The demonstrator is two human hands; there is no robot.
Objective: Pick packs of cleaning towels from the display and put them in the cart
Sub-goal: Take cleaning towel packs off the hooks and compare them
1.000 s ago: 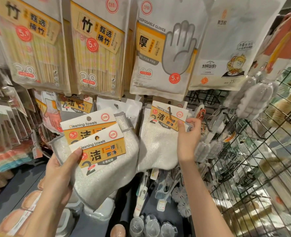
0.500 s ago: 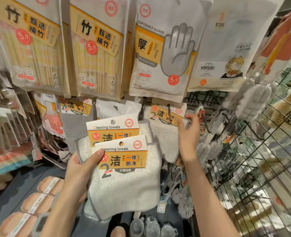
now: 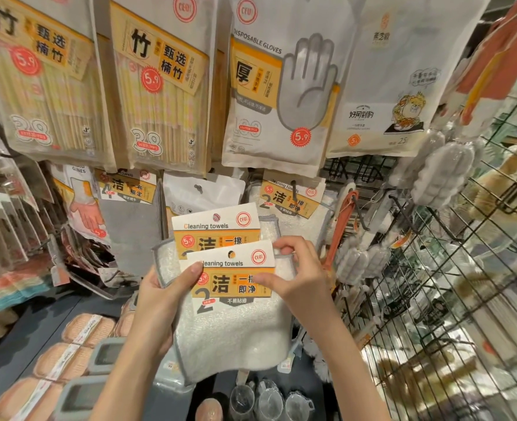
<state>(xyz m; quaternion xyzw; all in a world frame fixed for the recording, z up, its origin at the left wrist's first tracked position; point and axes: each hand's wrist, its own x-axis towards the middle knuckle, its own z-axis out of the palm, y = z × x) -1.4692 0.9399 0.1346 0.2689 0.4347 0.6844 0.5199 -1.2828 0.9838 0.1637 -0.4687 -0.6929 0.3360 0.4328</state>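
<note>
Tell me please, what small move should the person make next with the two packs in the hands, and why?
Probably lower both packs toward the cart. The left hand grips the two packs of cleaning towels and the right hand pinches the front one, so both are off the display. Another pack hangs on its hook. No cart shows clearly, so the direction is uncertain.

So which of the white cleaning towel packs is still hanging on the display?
The pack on the hook, upper right of the hands. The other two, the front pack and the back pack, are held by the left hand and right hand.
</note>
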